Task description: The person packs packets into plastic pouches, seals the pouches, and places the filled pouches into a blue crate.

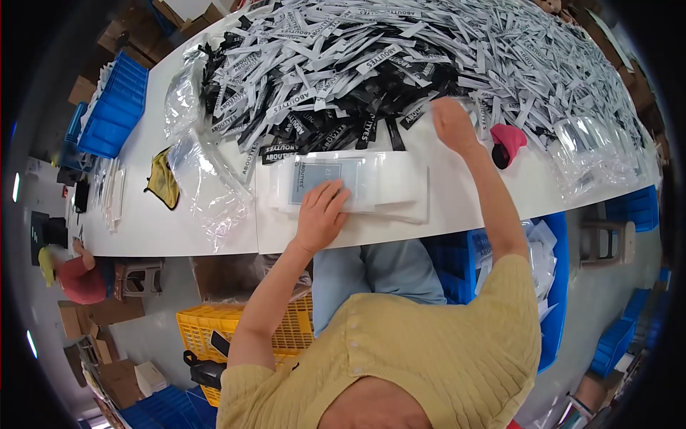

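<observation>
A stack of clear plastic bags (396, 179) lies on the white table in front of me; the top bag carries a grey-blue printed panel (341, 175). My left hand (321, 213) rests on that panel with its fingers laid out flat, holding nothing. Further up and to the right, my right hand (451, 125) is closed at the near edge of a big heap of black and white printed strips (336, 71). What its curled fingers hold, if anything, is hidden. One black strip (416, 113) lies just left of that hand.
Crumpled clear plastic (207, 179) and a yellow-and-black cloth item (163, 179) lie on the left; a pink item (509, 145) and more plastic (593, 154) on the right. A blue crate (114, 107) stands at far left. Below the table is a blue bin (557, 264) holding bags.
</observation>
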### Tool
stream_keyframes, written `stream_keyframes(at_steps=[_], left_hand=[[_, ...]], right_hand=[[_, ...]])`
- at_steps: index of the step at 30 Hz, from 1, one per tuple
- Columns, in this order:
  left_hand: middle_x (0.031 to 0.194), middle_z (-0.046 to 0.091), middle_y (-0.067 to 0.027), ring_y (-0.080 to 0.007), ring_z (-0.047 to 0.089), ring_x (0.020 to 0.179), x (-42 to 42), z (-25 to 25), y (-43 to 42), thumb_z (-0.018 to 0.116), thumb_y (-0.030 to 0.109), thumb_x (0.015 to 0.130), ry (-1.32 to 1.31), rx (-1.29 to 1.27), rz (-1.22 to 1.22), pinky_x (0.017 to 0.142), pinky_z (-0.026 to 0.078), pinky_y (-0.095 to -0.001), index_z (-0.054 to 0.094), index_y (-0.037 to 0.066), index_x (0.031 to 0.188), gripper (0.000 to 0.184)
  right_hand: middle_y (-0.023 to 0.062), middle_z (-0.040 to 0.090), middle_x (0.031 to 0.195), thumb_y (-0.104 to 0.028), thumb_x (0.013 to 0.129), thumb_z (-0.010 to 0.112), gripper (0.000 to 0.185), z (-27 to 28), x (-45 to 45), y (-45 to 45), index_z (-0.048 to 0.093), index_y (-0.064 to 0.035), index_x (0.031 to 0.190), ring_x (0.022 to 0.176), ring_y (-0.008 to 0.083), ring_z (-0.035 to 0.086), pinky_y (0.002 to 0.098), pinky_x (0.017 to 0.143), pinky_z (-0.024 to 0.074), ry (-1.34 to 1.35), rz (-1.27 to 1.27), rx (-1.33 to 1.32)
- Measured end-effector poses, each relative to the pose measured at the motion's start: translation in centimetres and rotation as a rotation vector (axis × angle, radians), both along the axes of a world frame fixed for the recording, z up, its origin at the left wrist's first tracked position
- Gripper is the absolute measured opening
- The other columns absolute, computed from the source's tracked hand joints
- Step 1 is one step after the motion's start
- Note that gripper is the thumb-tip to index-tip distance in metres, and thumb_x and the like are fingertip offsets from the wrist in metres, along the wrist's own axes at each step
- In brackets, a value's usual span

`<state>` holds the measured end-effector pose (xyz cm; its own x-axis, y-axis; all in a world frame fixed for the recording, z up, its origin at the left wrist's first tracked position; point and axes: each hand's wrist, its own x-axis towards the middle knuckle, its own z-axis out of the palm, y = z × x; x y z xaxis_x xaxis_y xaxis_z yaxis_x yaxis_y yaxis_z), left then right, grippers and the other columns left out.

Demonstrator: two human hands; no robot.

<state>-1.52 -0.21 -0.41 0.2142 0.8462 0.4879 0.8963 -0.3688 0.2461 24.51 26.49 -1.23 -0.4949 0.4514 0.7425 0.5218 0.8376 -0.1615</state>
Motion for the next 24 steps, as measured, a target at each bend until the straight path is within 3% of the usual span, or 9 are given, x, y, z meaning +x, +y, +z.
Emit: stream_keyframes(at_steps=[3,7,10,13,16,19,22,24], left_hand=[[0.122,0.051,-0.0106,-0.0304,0.048,0.109,0.0,-0.4,0.0,0.066,0.010,0.064,0.004,0.013,0.011,0.089,0.038,-0.0410,0.055,0.007,0.112,0.049],[0.122,0.051,-0.0105,-0.0304,0.048,0.109,-0.1,-0.3,0.1,0.066,0.009,0.064,0.000,0.019,0.003,0.089,0.038,-0.0410,0.055,0.007,0.111,0.049],[0.122,0.051,-0.0105,-0.0303,0.048,0.109,0.2,-0.1,0.0,0.066,0.009,0.064,-0.010,0.016,0.008,0.089,0.038,-0.0408,0.055,0.007,0.111,0.049],[0.121,0.051,-0.0101,-0.0297,0.048,0.109,0.1,0.2,-0.1,0.066,0.010,0.065,-0.004,0.013,0.014,0.089,0.038,-0.0404,0.055,0.007,0.111,0.048],[0.120,0.051,-0.0093,-0.0285,0.048,0.109,0.3,0.3,-0.1,0.065,0.011,0.067,0.001,0.019,0.018,0.089,0.038,-0.0400,0.055,0.008,0.110,0.045],[0.120,0.052,-0.0092,-0.0284,0.048,0.109,0.0,0.2,-0.1,0.066,0.011,0.066,-0.013,0.030,0.013,0.090,0.039,-0.0405,0.056,0.007,0.110,0.045],[0.119,0.053,-0.0094,-0.0287,0.049,0.108,-0.4,-0.1,-0.3,0.066,0.010,0.066,-0.055,0.015,0.006,0.089,0.039,-0.0409,0.056,0.007,0.110,0.045],[0.118,0.055,-0.0101,-0.0292,0.051,0.107,-0.6,0.0,-0.2,0.065,0.009,0.067,-0.100,-0.016,-0.001,0.089,0.038,-0.0406,0.056,0.007,0.111,0.046]], right_hand=[[0.0129,0.060,0.081,-0.011,0.082,0.052,0.012,1.2,0.7,-1.4,0.057,-0.0032,0.089,0.078,0.0278,0.059,0.0391,0.070,0.0462,0.569,-0.092,-0.834],[0.0115,0.061,0.083,-0.008,0.076,0.055,0.019,0.9,-0.1,-1.1,0.060,-0.0056,0.095,0.081,0.0285,0.061,0.0377,0.068,0.0492,-0.038,0.112,-0.391],[0.0110,0.062,0.085,-0.007,0.073,0.057,0.020,1.2,-1.8,-0.6,0.062,-0.0082,0.093,0.084,0.0280,0.061,0.0381,0.069,0.0500,-0.359,0.004,-0.323],[0.0072,0.062,0.094,-0.009,0.074,0.059,0.029,1.7,-4.0,0.3,0.060,-0.0105,0.102,0.086,0.0293,0.060,0.0394,0.072,0.0493,-0.670,0.027,-0.296],[0.0128,0.061,0.085,-0.011,0.079,0.053,0.017,2.9,-5.0,-0.8,0.061,-0.0075,0.093,0.085,0.0301,0.061,0.0397,0.073,0.0482,-0.850,0.010,-0.281],[0.0162,0.060,0.082,-0.013,0.081,0.052,0.016,2.8,-3.9,-2.3,0.058,-0.0028,0.092,0.081,0.0334,0.059,0.0395,0.067,0.0463,-0.269,-0.010,-0.369],[0.0165,0.058,0.078,-0.017,0.085,0.053,0.019,2.8,-2.8,-3.5,0.054,0.0009,0.087,0.074,0.0287,0.059,0.0362,0.062,0.0432,-0.021,-0.105,-0.682],[0.0135,0.057,0.075,-0.018,0.086,0.055,0.020,4.7,-2.6,-6.0,0.052,0.0013,0.083,0.070,0.0217,0.056,0.0330,0.060,0.0418,0.208,-0.028,-0.722]])
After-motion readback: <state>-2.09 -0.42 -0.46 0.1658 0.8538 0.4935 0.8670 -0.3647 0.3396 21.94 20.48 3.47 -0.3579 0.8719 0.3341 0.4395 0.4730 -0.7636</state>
